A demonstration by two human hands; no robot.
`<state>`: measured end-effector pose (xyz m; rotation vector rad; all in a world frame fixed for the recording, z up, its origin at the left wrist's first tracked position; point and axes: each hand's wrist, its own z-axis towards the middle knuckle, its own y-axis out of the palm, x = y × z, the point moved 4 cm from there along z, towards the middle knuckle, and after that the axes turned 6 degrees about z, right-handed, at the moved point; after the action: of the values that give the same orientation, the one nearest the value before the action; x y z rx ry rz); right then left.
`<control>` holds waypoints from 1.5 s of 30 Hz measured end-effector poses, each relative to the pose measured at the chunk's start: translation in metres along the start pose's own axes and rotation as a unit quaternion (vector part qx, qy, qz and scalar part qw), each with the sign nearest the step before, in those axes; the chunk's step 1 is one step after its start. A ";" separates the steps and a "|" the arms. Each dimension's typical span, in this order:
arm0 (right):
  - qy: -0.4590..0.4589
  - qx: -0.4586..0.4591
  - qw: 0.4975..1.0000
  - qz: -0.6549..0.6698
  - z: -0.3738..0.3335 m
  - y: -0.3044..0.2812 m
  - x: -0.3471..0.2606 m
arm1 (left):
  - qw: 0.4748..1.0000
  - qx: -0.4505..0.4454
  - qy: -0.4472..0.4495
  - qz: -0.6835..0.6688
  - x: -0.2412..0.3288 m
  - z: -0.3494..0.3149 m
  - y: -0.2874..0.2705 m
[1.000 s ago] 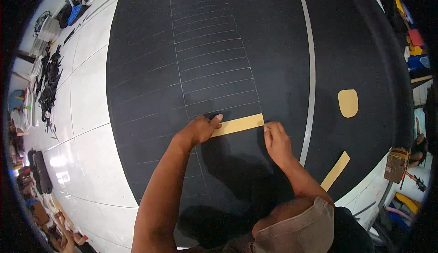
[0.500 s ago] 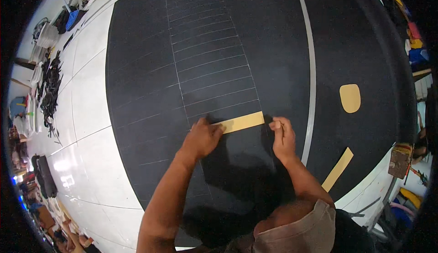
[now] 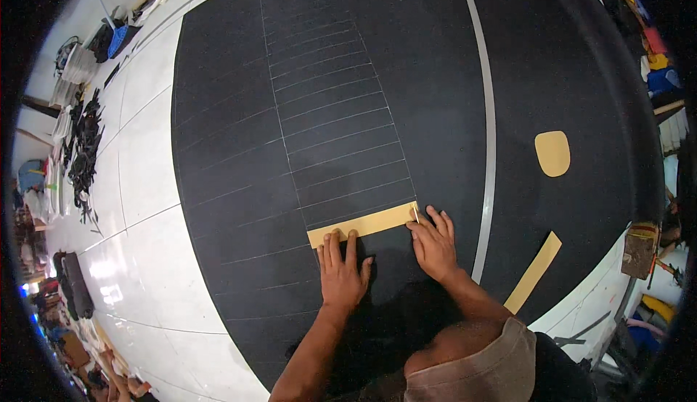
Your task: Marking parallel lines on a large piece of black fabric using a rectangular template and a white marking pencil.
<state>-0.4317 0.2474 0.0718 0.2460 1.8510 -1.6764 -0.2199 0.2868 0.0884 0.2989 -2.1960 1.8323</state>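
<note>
A straight yellow card strip (image 3: 376, 222) lies slantwise on the black sheet (image 3: 435, 112). My left hand (image 3: 344, 275) presses its near edge with spread fingertips, the fingers open and flat. At the strip's right end, my right hand (image 3: 433, 246) pinches a thin pale marking stick (image 3: 416, 214), which touches the strip; whether it is chalk or a pen, I cannot tell. Thin white lines run across the sheet beyond the strip in a ladder-like row between two long lines. Fainter lines continue to the left.
A long grey ruler (image 3: 488, 126) lies to the right. Beyond it are a rounded yellow card template (image 3: 553, 154) and another yellow strip (image 3: 534, 273). White tiled floor (image 3: 145, 271) borders the sheet, with black scraps (image 3: 86, 144) piled at left. A dark roll (image 3: 75, 284) lies there too.
The yellow strip has come nearer to me, below a freshly exposed line. My left hand has turned and flattened onto it; my right hand has moved in to the strip's right end.
</note>
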 end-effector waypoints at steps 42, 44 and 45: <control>0.002 0.013 1.000 -0.022 0.006 0.000 -0.006 | 0.999 0.001 -0.021 -0.035 -0.006 0.000 0.015; 0.001 0.011 1.000 -0.029 0.004 0.001 -0.003 | 0.999 -0.006 -0.026 -0.035 -0.005 0.001 0.017; -0.001 0.008 1.000 -0.030 0.004 0.003 -0.003 | 0.999 -0.006 -0.026 -0.034 -0.006 0.000 0.017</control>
<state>-0.4266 0.2447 0.0713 0.1979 1.8614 -1.7326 -0.2201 0.2894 0.0710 0.4201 -2.2016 1.7946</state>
